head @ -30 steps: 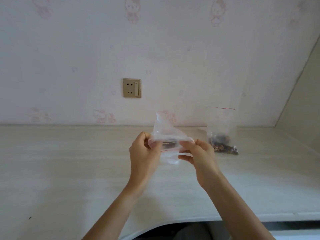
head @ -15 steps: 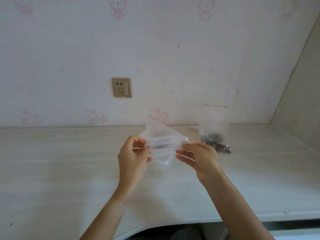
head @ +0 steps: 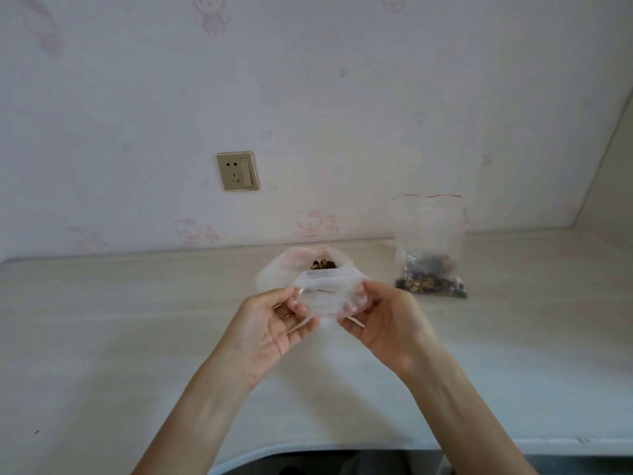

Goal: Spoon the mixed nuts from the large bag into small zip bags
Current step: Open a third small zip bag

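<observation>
Both grips pinch a small zip bag (head: 322, 289) above the bench (head: 120, 320): left hand (head: 270, 323) at its left edge, right hand (head: 387, 320) at its right. Nuts (head: 323, 264) show inside. The large bag (head: 428, 248) stands well right.

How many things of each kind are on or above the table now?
Hands: 2, left and right
Zip bags with nuts: 2, held small bag and standing bag
Total: 4

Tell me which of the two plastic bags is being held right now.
The small zip bag, pinched between the left hand and right hand above the table. The large bag stands untouched by the wall.
</observation>
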`<state>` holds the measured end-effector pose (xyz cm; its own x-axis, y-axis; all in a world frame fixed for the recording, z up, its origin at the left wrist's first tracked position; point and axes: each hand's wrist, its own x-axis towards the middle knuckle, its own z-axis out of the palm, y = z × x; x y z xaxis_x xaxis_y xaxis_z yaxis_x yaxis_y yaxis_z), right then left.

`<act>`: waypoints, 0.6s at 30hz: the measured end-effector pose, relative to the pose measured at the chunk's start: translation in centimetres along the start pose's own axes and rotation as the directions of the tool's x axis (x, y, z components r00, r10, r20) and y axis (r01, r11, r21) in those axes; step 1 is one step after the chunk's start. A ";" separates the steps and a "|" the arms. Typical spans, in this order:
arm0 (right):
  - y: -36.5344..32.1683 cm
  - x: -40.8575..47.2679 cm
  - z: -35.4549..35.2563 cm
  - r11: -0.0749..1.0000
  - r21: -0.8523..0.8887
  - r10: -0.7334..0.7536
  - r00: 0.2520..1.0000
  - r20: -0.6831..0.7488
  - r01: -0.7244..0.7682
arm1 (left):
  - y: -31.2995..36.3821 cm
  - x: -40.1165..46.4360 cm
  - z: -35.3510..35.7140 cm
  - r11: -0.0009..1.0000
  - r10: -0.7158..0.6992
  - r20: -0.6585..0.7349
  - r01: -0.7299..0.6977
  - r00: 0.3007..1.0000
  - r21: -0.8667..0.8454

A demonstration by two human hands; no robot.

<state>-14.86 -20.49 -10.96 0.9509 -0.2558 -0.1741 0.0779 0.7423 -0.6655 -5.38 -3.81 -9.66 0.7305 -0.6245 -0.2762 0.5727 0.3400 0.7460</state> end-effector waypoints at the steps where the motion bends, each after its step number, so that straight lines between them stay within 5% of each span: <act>1: 0.0 0.1 0.0 1.000 -0.020 0.011 1.000 -0.005 -0.012 | 0.0 0.1 0.1 0.999 0.009 -0.012 -0.009 1.000 0.031; 10: 0.5 0.3 -0.9 0.999 -0.033 0.018 0.999 0.038 -0.017 | 1.0 0.7 -1.2 0.989 -0.129 0.108 0.136 0.986 -0.061; 12: 0.6 0.2 -1.2 0.984 -0.175 -0.019 0.996 0.088 0.034 | 0.6 0.7 -1.4 0.992 -0.030 0.151 0.011 0.988 0.125; 14: 0.7 0.0 -1.1 0.938 -0.332 -0.066 0.990 0.126 0.104 | -0.2 0.7 -1.5 0.894 0.158 0.119 -0.193 0.980 0.404; 18: 2.0 0.0 0.0 0.885 -0.420 -0.256 0.963 -0.078 0.201 | -1.2 1.1 -1.4 0.749 0.434 -0.001 -0.360 0.901 0.557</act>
<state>-14.69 -19.07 -12.32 0.8728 -0.4852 -0.0539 0.1347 0.3455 -0.9287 -4.74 -3.94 -11.71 0.9070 -0.4146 0.0742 -0.0414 0.0875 0.9953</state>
